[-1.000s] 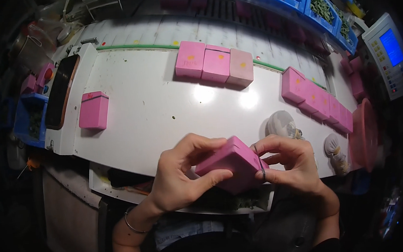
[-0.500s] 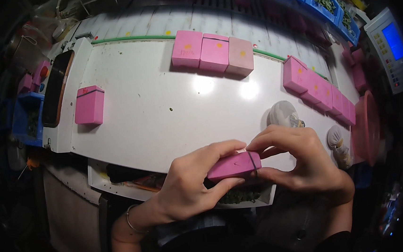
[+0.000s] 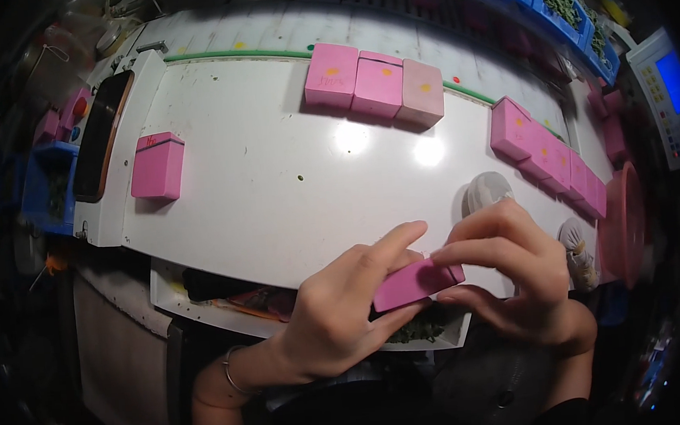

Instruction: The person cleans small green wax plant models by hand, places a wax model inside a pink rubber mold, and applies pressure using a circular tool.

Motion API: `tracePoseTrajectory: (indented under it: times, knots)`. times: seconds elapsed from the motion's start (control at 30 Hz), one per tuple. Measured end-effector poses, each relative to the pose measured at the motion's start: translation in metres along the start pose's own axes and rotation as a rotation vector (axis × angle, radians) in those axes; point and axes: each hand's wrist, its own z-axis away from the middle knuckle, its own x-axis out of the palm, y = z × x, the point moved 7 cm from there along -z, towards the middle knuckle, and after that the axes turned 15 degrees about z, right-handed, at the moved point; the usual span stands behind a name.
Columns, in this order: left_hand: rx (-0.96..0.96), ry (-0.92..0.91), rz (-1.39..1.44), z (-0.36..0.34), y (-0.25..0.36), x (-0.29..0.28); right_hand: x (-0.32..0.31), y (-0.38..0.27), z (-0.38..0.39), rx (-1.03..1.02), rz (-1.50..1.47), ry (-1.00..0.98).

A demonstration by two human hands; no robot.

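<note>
Above the table's near edge I hold a pink rubber mould block (image 3: 408, 285), tilted with its right end higher. My left hand (image 3: 330, 313) is closed round its left part, thumb along the underside and index finger raised above it. My right hand (image 3: 530, 273) pinches the right end, with fingertips on top and thumb below. A dark band near that end is mostly hidden by the fingers. Beyond my right hand lies a small pale cloth bag (image 3: 488, 190), partly covered by the hand.
Three blocks (image 3: 378, 84) stand at the far edge, several more (image 3: 544, 152) run along the right, one banded block (image 3: 157, 168) stands left. A phone (image 3: 104, 137), second cloth bag (image 3: 576, 250), pink basin (image 3: 624, 222), blue bins (image 3: 536, 17) and a drawer (image 3: 166, 290) surround the white table (image 3: 276, 209).
The block has moved slightly right and its right end has tilted up. My left index finger has lifted off it, and my right fingers have shifted over the banded end.
</note>
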Motion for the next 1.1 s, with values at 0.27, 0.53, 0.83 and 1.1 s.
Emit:
tracePoseTrajectory:
  times: [0.27, 0.53, 0.83, 1.1]
  knots:
    - [0.118, -0.077, -0.181, -0.007, 0.007, -0.001, 0.007, 0.012, -0.003, 0.109, 0.136, -0.001]
    - [0.125, 0.045, -0.316, -0.012, 0.002, -0.015, 0.023, 0.023, -0.01, 0.2, -0.15, -0.091]
    - [0.082, -0.031, -0.552, -0.021, -0.014, -0.031, 0.041, 0.049, -0.023, 0.348, -0.404, -0.107]
    - [-0.115, 0.578, -0.59, -0.173, -0.013, -0.267, 0.02, 0.07, -0.01, 0.347, -0.202, -0.094]
